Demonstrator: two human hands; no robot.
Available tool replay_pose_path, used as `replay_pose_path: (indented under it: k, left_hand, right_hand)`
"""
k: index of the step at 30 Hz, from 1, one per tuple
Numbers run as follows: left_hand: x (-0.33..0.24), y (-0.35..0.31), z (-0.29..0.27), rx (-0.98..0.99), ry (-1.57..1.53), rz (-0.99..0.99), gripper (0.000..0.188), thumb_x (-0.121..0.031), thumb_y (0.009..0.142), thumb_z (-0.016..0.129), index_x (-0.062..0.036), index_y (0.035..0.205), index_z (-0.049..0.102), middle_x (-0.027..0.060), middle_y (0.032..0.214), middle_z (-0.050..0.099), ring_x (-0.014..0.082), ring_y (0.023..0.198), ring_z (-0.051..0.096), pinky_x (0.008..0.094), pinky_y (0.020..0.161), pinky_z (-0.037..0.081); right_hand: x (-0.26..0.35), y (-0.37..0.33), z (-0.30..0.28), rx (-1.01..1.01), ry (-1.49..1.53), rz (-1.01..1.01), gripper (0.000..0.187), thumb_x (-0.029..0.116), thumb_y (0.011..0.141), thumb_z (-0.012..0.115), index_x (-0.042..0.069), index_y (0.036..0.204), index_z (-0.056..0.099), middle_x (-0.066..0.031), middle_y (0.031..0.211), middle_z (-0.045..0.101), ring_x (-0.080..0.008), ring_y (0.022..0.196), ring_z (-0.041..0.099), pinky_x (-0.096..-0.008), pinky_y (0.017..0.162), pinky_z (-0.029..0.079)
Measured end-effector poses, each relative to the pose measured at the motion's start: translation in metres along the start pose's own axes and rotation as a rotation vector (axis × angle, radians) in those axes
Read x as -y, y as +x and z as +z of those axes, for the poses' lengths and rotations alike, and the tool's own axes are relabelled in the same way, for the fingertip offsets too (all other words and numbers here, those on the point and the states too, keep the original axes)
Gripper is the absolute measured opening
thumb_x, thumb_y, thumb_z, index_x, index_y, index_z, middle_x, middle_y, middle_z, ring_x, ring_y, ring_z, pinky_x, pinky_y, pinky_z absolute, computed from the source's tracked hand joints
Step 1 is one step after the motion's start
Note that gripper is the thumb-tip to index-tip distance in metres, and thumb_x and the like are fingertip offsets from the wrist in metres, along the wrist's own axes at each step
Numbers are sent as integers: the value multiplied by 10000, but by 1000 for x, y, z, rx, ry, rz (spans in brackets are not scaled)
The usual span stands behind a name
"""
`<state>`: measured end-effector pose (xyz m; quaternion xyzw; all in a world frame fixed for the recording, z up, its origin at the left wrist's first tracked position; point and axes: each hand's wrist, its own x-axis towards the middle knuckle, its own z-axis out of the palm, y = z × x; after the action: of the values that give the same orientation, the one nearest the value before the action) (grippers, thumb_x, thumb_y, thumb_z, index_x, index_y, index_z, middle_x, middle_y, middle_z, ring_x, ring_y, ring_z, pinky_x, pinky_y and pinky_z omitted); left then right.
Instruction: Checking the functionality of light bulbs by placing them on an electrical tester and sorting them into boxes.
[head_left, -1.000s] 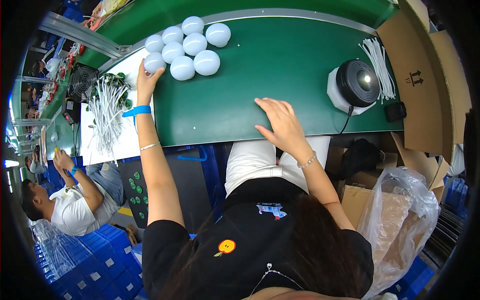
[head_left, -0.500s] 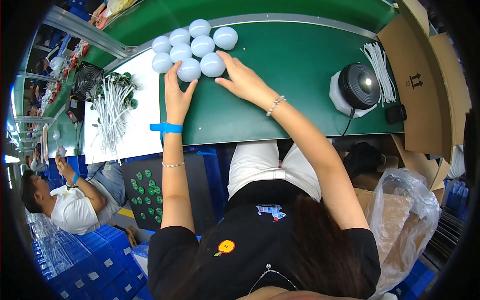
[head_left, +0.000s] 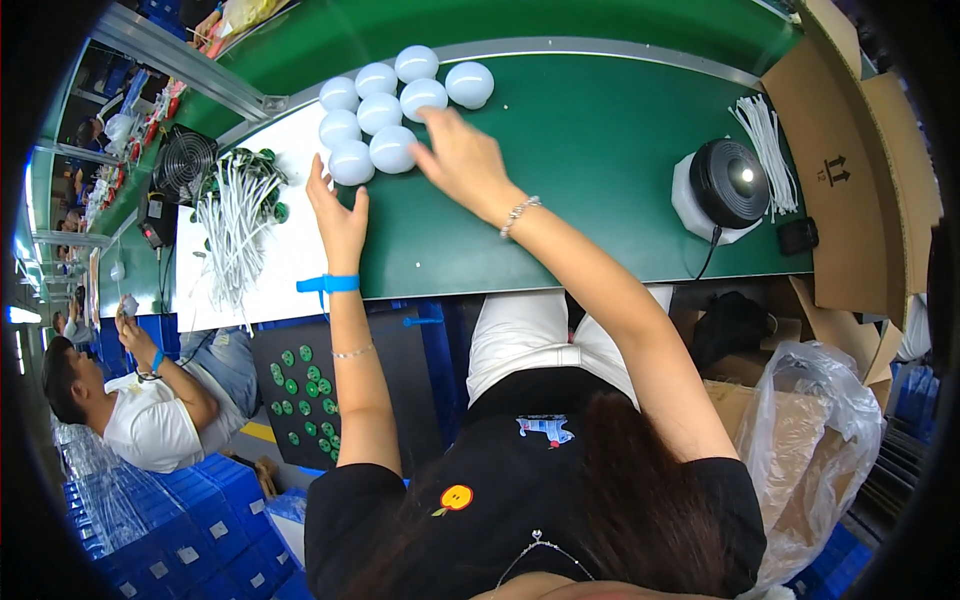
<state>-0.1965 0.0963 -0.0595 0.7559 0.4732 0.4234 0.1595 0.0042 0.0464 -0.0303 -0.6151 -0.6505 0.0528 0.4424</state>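
Both hands [head_left: 338, 228] — bare — flank the clustered white domes [head_left: 379, 114].

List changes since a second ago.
Two front bulbs shifted left relative to the rest. Right hand came from the table's front to them; left hand switched from another bulb to the left one. Other bulbs, wire pile, black round device look unmoved.

Nine glossy white globes [head_left: 379, 113], close together on tabletop [head_left: 600, 200]
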Motion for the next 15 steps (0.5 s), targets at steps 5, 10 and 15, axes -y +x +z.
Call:
replay_pose_path:
  k: [5, 10, 15]
  left_hand:
    - [-33, -24, -9, -69, 0, -96, 715, -68, 795, 642, 21, 1392, 260, 234, 1350, 332, 370, 1233, 381, 439, 1010, 355]
    - [-33, -52, -15, 15, 228, 44, 708, -129, 808, 654, 47, 1377, 272, 275, 1375, 300, 432, 1278, 312, 464, 1055, 286]
    - [-29, -74, -22, 37, 320, -15, 654, -177, 820, 649, 6, 1365, 337, 246, 1365, 355, 408, 1252, 370, 462, 1033, 312]
  right_hand:
    - [-48, 38, -20, -169, -288, -39, 709, 101, 714, 670, 187, 1360, 391, -186, 1282, 442, -345, 1212, 416, -501, 938, 379]
    - [-68, 35, -34, 116, -293, 21, 646, 74, 699, 678, 163, 1293, 440, -167, 1127, 514, -341, 984, 573, -493, 796, 468]
    - [-27, -4, -48, 244, -251, 15, 649, 93, 708, 695, 171, 1283, 404, -154, 1101, 513, -338, 873, 622, -414, 675, 537]
